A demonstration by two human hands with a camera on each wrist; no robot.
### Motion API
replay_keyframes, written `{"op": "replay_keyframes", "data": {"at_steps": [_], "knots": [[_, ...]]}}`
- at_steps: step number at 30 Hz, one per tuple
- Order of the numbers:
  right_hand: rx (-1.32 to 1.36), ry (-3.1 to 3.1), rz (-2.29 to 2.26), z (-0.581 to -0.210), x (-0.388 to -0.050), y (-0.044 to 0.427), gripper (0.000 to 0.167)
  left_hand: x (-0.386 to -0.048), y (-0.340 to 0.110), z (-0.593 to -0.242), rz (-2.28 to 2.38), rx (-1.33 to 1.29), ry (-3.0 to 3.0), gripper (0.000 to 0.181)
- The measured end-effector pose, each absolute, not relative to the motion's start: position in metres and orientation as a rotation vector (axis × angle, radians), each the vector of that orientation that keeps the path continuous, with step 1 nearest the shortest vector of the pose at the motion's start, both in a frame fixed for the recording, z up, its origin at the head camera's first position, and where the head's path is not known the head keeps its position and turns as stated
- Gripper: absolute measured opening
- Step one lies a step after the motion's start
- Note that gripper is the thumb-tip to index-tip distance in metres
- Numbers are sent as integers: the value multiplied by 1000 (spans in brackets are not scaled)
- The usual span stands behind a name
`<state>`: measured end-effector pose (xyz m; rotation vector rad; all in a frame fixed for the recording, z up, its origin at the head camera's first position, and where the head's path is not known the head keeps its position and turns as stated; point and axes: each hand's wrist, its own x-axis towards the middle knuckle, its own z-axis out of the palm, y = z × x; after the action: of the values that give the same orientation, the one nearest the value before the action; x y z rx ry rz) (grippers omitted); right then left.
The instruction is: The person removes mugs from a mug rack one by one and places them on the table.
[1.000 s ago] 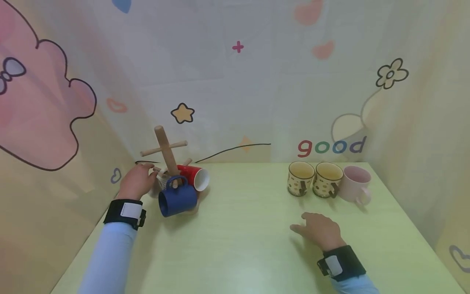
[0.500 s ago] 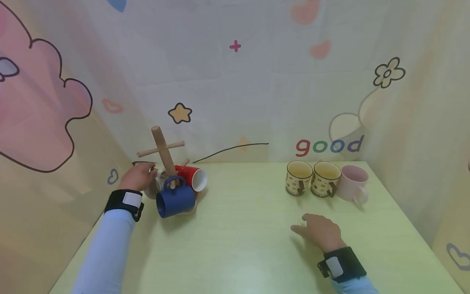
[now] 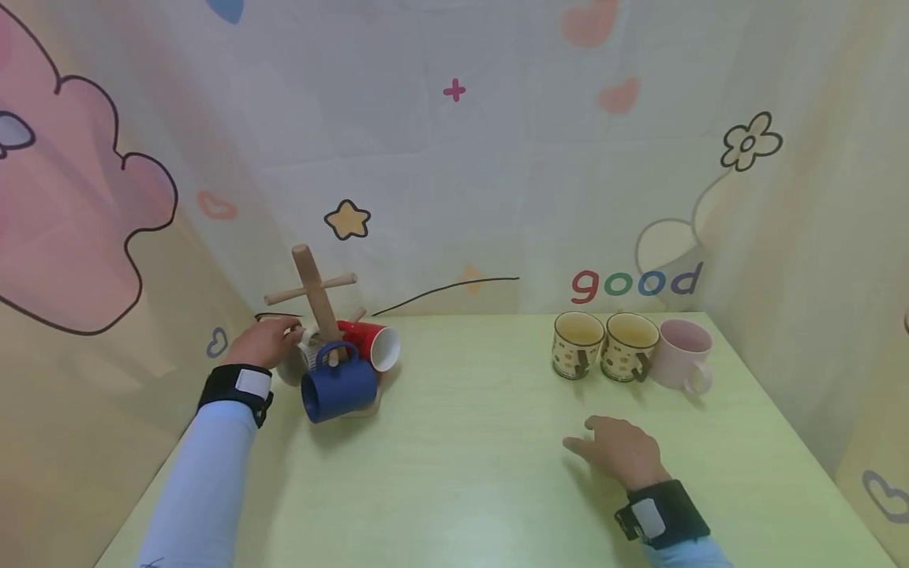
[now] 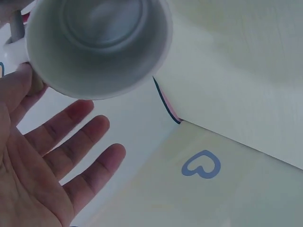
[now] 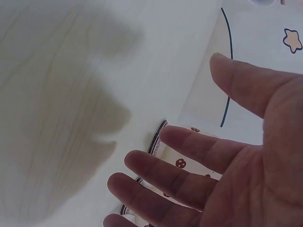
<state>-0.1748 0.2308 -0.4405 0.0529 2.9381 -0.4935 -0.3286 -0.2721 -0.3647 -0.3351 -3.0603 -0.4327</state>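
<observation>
Left hand point(image 3: 259, 343) pinches the white mug point(image 4: 94, 71) near its handle point(image 4: 16, 52), mouth facing away from the wooden rack point(image 3: 313, 278). Right hand point(image 3: 625, 451): farther off, fingers apart.

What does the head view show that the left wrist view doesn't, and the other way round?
Only the head view: the right hand, blue mug, two spotted mugs and pink mug.

Only the left wrist view: the left palm and the inner bottom of the white mug.

Both: the left hand at that mug's handle, and a blue heart outline on the wall.
</observation>
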Motion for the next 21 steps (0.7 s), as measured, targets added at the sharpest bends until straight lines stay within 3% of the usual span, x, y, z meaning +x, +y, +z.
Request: {"op": "replay_keyframes", "data": {"at_steps": [14,21], "knots": [[55,2935,-521,-440,-172,232,60,-327,-277,-369,-336,-318,-2986,30],[41,2950,-534,-442,-172,231,60,-307,-264,-370,-362,-118,-2916,30]]}}
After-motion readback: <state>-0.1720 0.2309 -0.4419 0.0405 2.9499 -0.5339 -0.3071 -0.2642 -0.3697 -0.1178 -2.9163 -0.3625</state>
